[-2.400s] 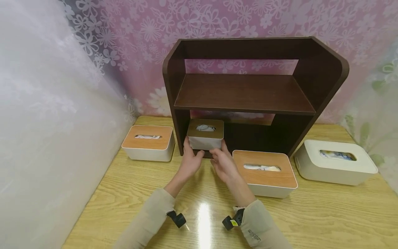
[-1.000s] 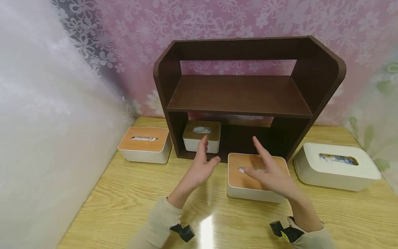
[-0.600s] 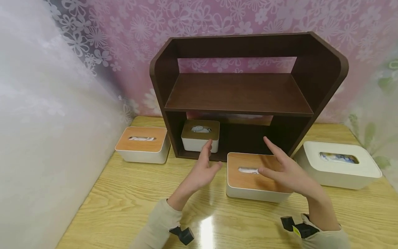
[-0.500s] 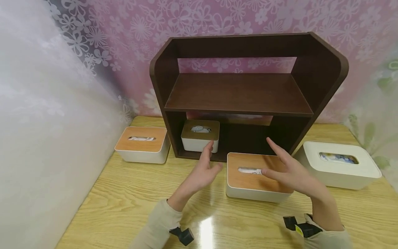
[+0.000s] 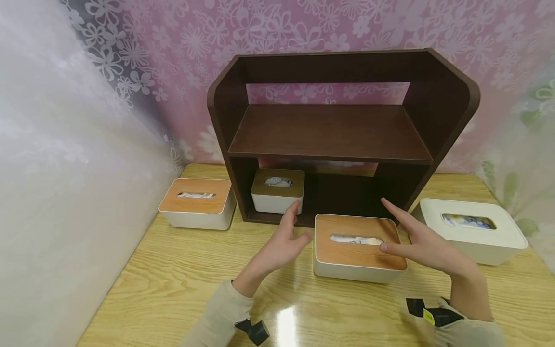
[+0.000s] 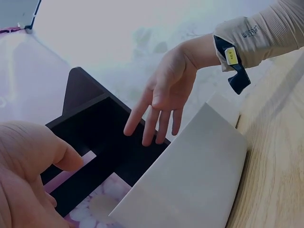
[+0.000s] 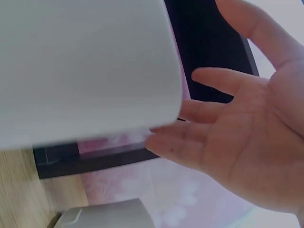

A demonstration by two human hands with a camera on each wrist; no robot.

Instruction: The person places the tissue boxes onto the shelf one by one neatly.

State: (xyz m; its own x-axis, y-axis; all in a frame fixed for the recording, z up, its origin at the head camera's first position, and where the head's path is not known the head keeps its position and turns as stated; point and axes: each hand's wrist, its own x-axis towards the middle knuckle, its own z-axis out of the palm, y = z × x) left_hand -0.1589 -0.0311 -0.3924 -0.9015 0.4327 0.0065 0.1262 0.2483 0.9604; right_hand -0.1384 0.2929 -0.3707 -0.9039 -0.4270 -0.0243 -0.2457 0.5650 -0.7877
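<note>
Wood-lidded tissue box [image 5: 359, 246] sits between two spread, empty hands near the middle of the table [image 5: 173, 270].

Head view: the left hand [image 5: 284, 243] hovers just beside the box's left end, fingers straight, gripping nothing; the right hand [image 5: 427, 243] hovers at its right end, fingers straight, one fingertip over the lid, contact unclear. Behind stands a dark brown shelf [image 5: 334, 130] at the table's back edge, a small tissue box [image 5: 277, 190] in its lower left bay. Another wood-lidded box [image 5: 196, 203] lies near the left edge, a white box [image 5: 470, 230] near the right edge.
Left wrist view: the right hand [image 6: 164, 95] spreads relaxed fingers above the box's pale side [image 6: 194, 175].
Right wrist view: the right hand's [image 7: 247, 137] open palm faces the box's white wall [image 7: 85, 66], just apart.
</note>
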